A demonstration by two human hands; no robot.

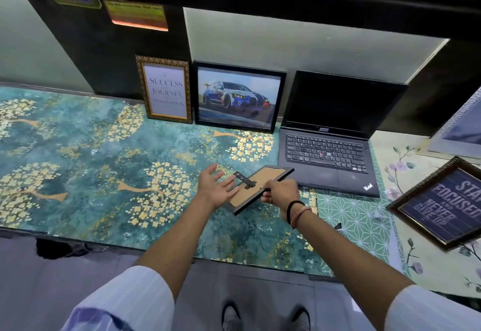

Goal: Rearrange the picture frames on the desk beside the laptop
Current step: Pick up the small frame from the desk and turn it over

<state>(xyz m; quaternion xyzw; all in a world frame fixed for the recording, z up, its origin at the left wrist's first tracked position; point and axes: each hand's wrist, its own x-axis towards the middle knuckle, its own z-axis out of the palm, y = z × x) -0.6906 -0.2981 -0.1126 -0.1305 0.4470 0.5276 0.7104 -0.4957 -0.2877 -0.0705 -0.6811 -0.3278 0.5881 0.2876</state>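
The picture frame in hand was held back-side up just above the tabletop, in front of the laptop and near its left front corner, its brown backing board and dark fold-out stand facing the camera. The right hand was clenched around its right-hand long edge, while the left hand lay spread with fingers loose, its palm against or just under the near-left part of the frame; whether it bore any weight could not be told. The frame's long axis ran diagonally, from the near-left corner up toward the far-right corner beside the laptop, and it was tilted somewhat rather than flat. As for progress, two frames already stood upright against the back wall to the left of the laptop: the gold-bordered quote frame and, just beside it, the car photograph frame. This one was not yet placed, and a dark-bordered motto frame lay flat, well apart on the right, so the job seemed roughly half done.
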